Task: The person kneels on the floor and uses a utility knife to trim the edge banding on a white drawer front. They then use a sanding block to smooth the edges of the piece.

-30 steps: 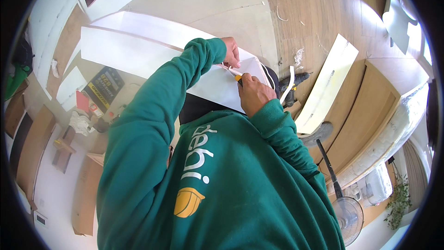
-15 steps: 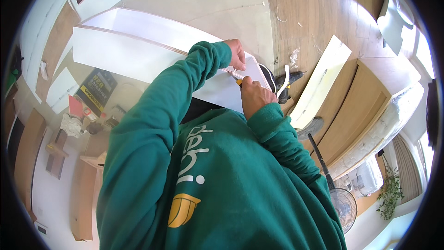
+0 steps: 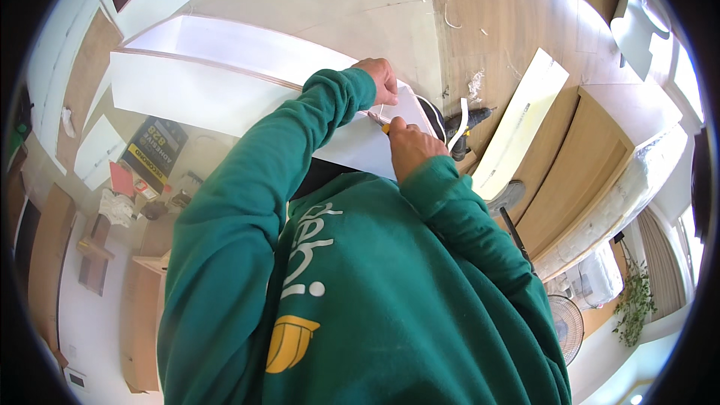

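A long white open box [image 3: 199,84] made of panels lies across in front of me, its right end under my hands. My left hand [image 3: 379,80] is closed in a pinch over that end, fingers down on a thin white edging strip [image 3: 381,109]. Just below it, my right hand [image 3: 414,148] is wrapped round a utility knife [image 3: 386,128] with a yellow and dark handle. The knife's metal tip points up and left at the panel's edge, close to my left fingertips. Most of the handle is hidden in my fist.
A cordless drill [image 3: 471,121] lies on the wood floor right of the box, beside a loose white strip [image 3: 459,126]. Further right are a pale yellowish board [image 3: 521,126], a wooden cabinet [image 3: 577,161] and a fan [image 3: 566,328]. A black-and-yellow adhesive box [image 3: 154,151] sits left.
The view has shifted slightly. My left hand has risen a little from the panel's edge, with the thin strip showing below its fingers. The right hand keeps its hold on the knife.
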`<state>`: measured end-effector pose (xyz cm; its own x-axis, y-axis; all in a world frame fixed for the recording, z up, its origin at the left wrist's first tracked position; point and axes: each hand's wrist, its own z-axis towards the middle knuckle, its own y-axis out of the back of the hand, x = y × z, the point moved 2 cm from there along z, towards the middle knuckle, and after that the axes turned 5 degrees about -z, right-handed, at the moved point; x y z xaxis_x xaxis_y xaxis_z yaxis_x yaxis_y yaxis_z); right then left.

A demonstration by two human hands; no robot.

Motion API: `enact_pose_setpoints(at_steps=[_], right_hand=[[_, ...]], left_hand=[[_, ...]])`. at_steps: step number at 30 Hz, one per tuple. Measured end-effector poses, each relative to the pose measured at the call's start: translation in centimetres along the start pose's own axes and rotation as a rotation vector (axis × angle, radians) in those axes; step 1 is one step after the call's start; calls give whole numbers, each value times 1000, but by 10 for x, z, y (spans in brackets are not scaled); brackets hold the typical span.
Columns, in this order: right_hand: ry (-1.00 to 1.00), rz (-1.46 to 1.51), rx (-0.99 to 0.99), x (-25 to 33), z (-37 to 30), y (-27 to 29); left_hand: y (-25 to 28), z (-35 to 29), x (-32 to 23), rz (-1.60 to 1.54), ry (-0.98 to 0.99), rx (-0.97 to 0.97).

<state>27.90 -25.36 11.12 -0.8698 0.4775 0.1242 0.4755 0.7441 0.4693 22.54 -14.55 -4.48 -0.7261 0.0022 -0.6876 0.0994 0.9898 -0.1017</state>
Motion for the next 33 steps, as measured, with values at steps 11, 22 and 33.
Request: enact_pose_setpoints(at_steps=[11, 22, 33], right_hand=[[-12, 9, -22, -13, -8, -12], [-2, 36, -93, -26, -18, -14], [4, 13, -74, -36, -22, -22]], left_hand=[[-11, 4, -2, 82, -22, 12], [-28, 18, -1, 73, -38, -31], [-31, 23, -15, 255, -63, 0]])
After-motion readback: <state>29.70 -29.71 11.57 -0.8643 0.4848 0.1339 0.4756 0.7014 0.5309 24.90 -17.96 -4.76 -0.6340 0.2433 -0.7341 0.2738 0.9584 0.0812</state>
